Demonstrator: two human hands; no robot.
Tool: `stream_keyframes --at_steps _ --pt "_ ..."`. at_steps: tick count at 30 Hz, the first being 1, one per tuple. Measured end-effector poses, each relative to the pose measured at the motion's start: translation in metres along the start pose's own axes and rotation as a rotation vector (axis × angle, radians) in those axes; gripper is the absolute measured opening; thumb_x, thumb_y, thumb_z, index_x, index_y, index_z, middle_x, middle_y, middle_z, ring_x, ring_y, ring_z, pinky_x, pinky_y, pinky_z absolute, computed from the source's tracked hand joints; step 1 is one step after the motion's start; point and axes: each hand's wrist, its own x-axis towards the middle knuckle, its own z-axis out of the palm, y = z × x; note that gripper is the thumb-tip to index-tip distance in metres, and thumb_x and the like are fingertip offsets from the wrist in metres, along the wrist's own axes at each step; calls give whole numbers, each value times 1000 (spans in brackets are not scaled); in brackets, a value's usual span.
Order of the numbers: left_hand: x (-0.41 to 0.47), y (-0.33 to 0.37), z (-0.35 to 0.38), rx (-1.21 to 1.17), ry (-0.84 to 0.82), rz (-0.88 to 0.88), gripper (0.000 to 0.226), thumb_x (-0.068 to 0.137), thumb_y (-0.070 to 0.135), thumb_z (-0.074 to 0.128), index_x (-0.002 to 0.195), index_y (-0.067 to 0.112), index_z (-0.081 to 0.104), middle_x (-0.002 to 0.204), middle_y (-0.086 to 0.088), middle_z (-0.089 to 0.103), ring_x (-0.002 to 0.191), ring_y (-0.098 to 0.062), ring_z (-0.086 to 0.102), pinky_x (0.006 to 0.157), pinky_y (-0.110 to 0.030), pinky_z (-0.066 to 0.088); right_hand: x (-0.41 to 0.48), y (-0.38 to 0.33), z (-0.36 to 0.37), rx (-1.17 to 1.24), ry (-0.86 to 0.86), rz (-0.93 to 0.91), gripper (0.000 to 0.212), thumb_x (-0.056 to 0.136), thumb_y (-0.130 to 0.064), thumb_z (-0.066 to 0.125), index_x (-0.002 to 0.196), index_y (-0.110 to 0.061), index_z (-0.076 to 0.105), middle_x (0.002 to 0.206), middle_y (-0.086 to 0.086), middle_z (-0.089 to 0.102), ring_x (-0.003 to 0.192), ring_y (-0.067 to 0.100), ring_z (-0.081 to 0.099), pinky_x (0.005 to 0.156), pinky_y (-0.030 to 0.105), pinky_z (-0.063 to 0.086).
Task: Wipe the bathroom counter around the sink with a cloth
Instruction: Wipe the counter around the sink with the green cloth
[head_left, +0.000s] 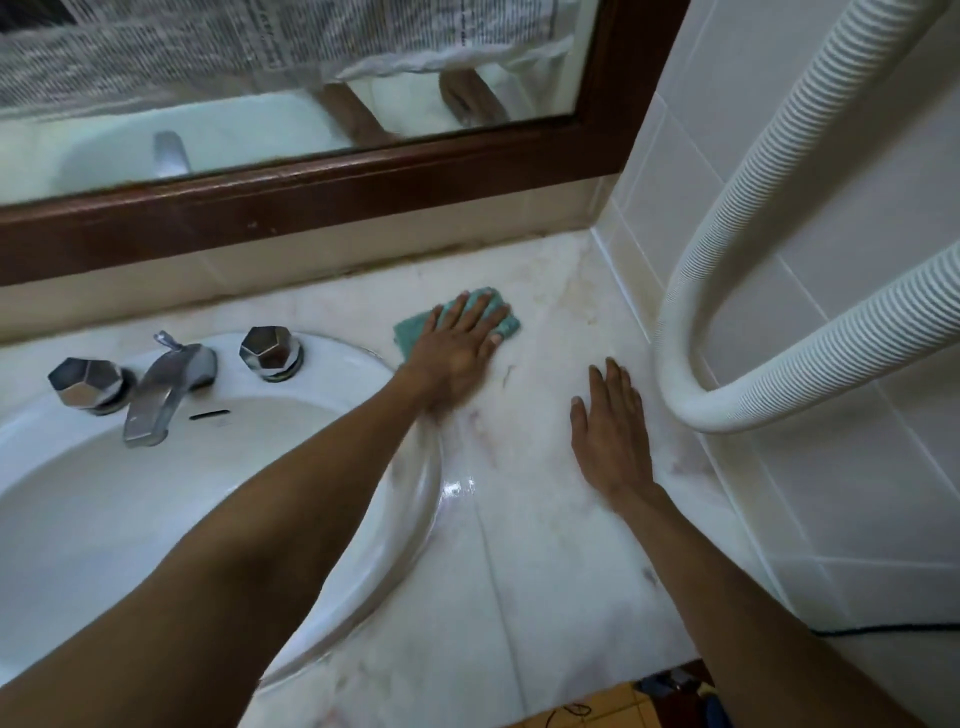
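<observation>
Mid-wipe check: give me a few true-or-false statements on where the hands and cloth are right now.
1. The left hand presses the green cloth flat on the counter. True.
2. The right hand grips the hose. False: it lies flat on the counter, apart from the hose.
3. The cloth is inside the sink. False: it lies on the counter, to the right of the sink.
4. The faucet stands between two knobs. True.
</observation>
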Motion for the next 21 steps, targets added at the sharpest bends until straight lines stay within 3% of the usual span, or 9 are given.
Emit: stream_keyframes --at_steps 5,10,14,17,21 --pt "30 -38 -20 -5 38 -160 56 108 48 10 162 35 7 172 6 -2 158 -21 -5 125 -46 -5 25 -10 1 -19 -32 -22 54 102 -30 36 150 -4 30 161 17 20 149 29 18 122 41 14" --pt "13 -12 -10 -114 87 -332 56 109 45 14 163 33 6 171 3 -7 158 -25 -11 125 -49 -8 40 -18 5 -9 -13 -23 54 101 -30 39 148 -3 34 159 19 25 148 31 21 120 46 18" --pt "-16 5 8 -79 85 -264 56 109 45 14 163 33 3 171 4 -11 157 -24 -14 125 -49 -9 49 -23 7 -12 -3 -23 53 101 -31 40 147 -4 36 158 19 28 147 32 24 119 48 20" --pt "15 -12 -5 -67 89 -262 56 109 45 14 163 32 6 171 3 -7 158 -25 -11 125 -49 -8 50 -20 6 -11 0 -32 53 101 -31 40 147 -5 37 158 18 27 147 32 24 120 48 20" --pt "68 8 -13 -85 103 -447 59 108 44 14 164 25 3 172 -2 -7 157 -30 -10 124 -55 -9 45 -9 3 -18 4 -24 52 101 -30 40 148 -6 36 159 17 27 147 30 24 120 46 19"
